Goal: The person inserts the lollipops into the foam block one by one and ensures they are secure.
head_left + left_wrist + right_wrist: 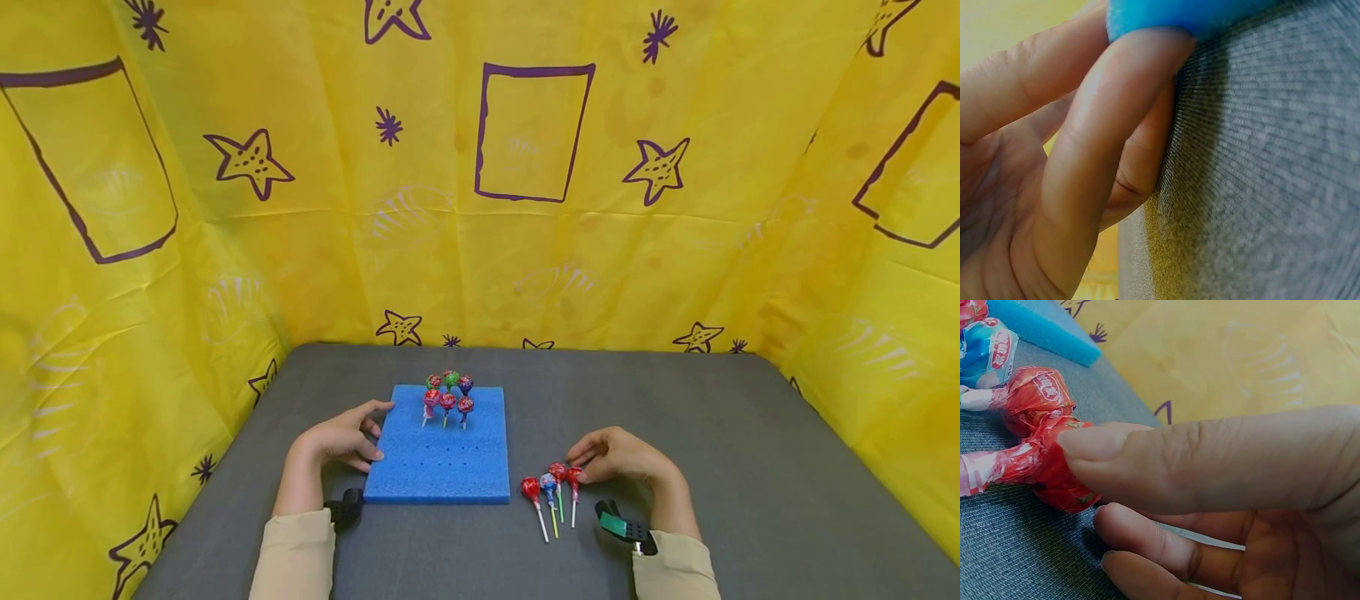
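Observation:
The left hand (pixel 341 437) touches the left edge of a blue foam board (pixel 442 483), thumb and index finger set apart along it. In the left wrist view, the thumb (pixel 1129 94) lies against the foam (pixel 1166 14). Beside the board, the right hand (pixel 618 457) pinches the wrapped head of a red lollipop (pixel 574 476). Its thumb (pixel 1166 462) lies over the red wrapper (pixel 1063 478) in the right wrist view; the index fingertip is mostly hidden. That lollipop lies rightmost in a group with two other red lollipops (pixel 531 488) and a blue one (pixel 548 483).
Several lollipops (pixel 447 402) stand upright in two rows toward the board's far side, with small holes (pixel 447 450) in the foam nearer. The dark grey table (pixel 720 433) is enclosed by yellow patterned cloth (pixel 450 275). Wrist cameras (pixel 626 527) sit on both wrists.

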The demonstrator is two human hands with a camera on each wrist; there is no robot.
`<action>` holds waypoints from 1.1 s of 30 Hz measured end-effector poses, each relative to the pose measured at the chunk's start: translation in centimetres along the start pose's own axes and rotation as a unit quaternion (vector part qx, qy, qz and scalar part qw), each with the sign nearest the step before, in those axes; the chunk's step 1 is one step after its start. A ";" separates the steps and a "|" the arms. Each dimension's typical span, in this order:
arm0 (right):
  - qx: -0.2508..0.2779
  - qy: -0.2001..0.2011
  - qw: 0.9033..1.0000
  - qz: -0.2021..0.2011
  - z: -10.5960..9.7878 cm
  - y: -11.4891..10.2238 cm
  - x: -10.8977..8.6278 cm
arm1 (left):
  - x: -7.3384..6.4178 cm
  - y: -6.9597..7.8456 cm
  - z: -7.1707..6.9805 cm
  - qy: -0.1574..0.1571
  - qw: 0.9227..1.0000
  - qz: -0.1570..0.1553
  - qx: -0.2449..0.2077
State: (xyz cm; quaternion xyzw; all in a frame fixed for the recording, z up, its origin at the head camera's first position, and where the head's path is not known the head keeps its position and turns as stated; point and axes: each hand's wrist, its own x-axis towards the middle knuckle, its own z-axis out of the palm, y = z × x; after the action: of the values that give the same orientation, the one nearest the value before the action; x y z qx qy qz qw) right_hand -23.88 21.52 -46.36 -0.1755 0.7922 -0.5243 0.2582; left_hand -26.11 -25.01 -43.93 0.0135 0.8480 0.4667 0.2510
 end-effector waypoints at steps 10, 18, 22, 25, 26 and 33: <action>-0.002 -0.013 1.000 -0.009 0.0 0.0 -0.1 | -0.2 0.1 0.0 -0.009 1.000 0.007 0.002; -0.006 -0.013 1.000 -0.014 0.0 -0.1 -0.2 | -0.2 0.1 0.0 -0.006 1.000 0.002 0.001; -0.011 -0.003 1.000 -0.019 -0.2 -0.1 -0.3 | -0.1 0.2 -0.1 0.000 1.000 -0.003 -0.002; -0.015 0.007 1.000 -0.018 -0.3 -0.1 -0.4 | -0.1 0.2 -0.1 -0.001 1.000 -0.002 0.001; -0.018 0.010 1.000 -0.018 -0.4 0.0 -0.4 | -0.1 0.2 -0.1 -0.001 1.000 -0.003 -0.001; -0.025 0.041 0.999 -0.009 -0.7 0.0 -0.8 | -0.1 0.1 0.0 -0.003 1.000 -0.003 0.004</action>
State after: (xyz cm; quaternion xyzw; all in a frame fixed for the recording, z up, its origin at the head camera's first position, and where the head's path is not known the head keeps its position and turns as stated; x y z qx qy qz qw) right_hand -23.63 22.48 -45.93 -0.1679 0.8132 -0.5136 0.2162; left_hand -26.04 -24.99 -43.78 0.0131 0.8491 0.4623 0.2552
